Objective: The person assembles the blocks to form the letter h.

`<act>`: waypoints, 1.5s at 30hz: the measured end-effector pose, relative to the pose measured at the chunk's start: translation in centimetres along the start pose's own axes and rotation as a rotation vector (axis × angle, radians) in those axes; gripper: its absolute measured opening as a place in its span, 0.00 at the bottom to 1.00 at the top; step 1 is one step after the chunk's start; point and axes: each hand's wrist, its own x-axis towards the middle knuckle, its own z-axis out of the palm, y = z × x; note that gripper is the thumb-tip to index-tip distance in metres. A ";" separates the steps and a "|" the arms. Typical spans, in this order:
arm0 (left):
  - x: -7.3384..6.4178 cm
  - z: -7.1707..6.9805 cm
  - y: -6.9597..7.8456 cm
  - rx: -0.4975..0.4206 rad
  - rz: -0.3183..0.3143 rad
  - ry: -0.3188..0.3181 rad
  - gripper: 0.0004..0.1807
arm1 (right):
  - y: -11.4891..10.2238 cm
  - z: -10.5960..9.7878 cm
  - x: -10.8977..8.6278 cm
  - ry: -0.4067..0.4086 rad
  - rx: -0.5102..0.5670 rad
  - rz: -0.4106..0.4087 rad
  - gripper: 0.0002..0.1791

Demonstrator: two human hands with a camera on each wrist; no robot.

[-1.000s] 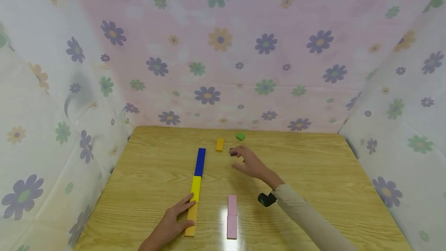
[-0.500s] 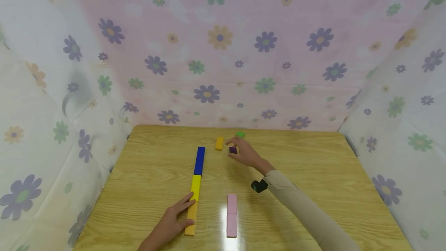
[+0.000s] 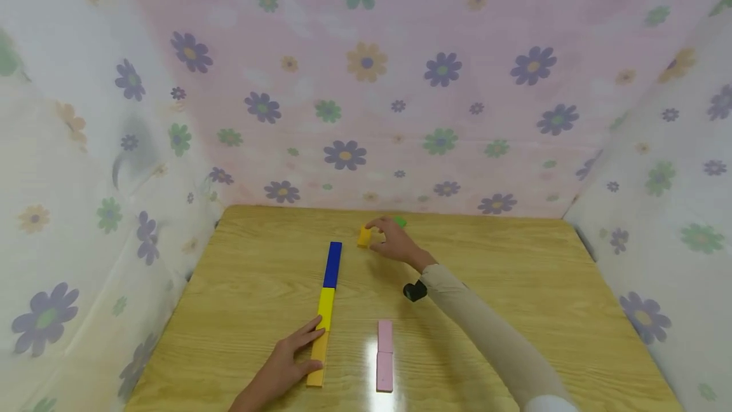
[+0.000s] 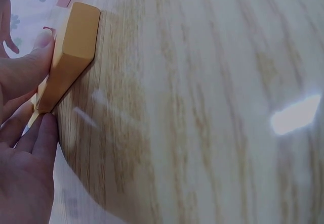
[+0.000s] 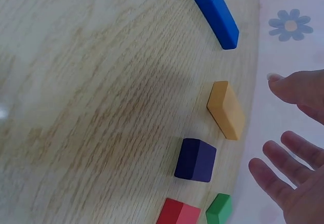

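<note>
The right hand's (image 3: 396, 244) grip has thumb and fingers apart, with an orange block (image 3: 363, 238) just to its left. Near this grip too, seen from the right wrist, are a purple block (image 5: 195, 160), red block (image 5: 178, 212) and green block (image 5: 219, 209). The left hand's (image 3: 281, 362) grip is spread, its thumb touching an amber block (image 3: 318, 350), fingertips where a yellow block (image 3: 326, 302) adjoins. Beyond the right grip, the counter's (image 3: 515, 272) back edge runs near; rightward, wood grain stretches widely to the side edge.
</note>
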 end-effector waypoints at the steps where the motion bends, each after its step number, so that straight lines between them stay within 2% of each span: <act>1: 0.0 0.0 0.0 0.000 0.006 0.000 0.34 | 0.1 0.0 0.2 -0.002 -0.001 0.008 0.25; 13: 0.1 0.1 -0.3 0.008 0.053 0.010 0.32 | 1.5 1.2 2.3 -0.004 -0.076 0.028 0.25; 18: 0.1 0.2 -0.4 0.002 0.058 0.006 0.33 | 2.2 1.9 2.8 -0.023 -0.170 0.006 0.25; 25: 0.0 0.4 -0.2 -0.022 0.028 -0.013 0.33 | 2.2 2.4 3.1 -0.068 -0.212 0.020 0.24; 31: 0.1 0.3 0.0 -0.004 0.024 -0.007 0.34 | 2.2 2.6 3.2 -0.123 -0.294 0.010 0.23; 38: 0.2 0.0 0.1 0.011 0.022 -0.001 0.34 | 2.7 2.1 3.2 -0.158 -0.246 0.005 0.28; 45: 0.1 -0.2 0.0 0.005 0.003 -0.003 0.34 | 2.8 1.5 3.0 -0.223 -0.209 0.036 0.32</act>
